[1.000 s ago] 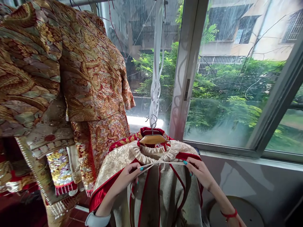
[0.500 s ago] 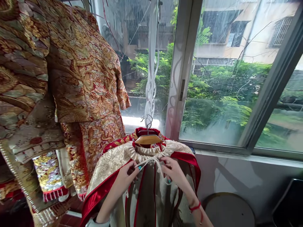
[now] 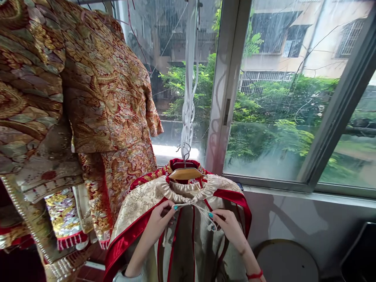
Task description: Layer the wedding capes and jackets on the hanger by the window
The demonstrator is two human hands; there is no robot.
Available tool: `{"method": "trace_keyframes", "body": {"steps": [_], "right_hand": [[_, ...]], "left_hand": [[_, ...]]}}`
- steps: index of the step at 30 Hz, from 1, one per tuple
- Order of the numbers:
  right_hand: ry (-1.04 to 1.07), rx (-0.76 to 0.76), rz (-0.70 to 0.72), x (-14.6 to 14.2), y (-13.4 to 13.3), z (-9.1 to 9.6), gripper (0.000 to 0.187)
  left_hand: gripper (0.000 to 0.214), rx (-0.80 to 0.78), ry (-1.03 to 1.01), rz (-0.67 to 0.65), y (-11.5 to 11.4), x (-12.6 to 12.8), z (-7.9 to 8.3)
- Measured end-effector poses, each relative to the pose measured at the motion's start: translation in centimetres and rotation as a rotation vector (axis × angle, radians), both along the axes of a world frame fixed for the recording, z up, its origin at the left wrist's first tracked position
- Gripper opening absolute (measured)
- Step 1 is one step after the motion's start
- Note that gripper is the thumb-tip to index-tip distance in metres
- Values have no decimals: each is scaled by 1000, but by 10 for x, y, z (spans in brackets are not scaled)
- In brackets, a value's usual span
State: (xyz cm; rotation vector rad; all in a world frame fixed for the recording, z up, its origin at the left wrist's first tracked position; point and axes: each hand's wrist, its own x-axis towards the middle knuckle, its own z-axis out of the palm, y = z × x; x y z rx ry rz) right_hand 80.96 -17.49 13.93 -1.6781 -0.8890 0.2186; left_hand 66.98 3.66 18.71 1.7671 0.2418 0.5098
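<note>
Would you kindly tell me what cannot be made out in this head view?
Head view: any knot in the drawstring, too thin, covered by left hand and right hand.
Head view: hem of the cream garment, cut off by bottom edge.
Head view: arms of the wooden hanger, hidden under gathered collar.

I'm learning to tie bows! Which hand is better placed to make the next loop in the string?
Probably the right hand: slack drawstring curls by its fingers, while the left hand pinches its end taut at the neckline of the cape.
</note>
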Motion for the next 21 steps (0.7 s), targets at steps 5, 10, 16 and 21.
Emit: {"method": "trace_keyframes", "body": {"steps": [5,10,16,21], "right_hand": [[-16,165,-190,19,-40,14,38],[-246,160,-275,87,-84,15,83],[-579,-371,-373,110,-72,25,72],[-839,-346,-642,77,-79,28,66]], "left_hand": [[46,229,-61,161,23,-34,-3],[93,866,-108,704,85,-79,-43],[75,922,158,637,116,-85,-66],[77,906,184,721,106,-89,-50]]}}
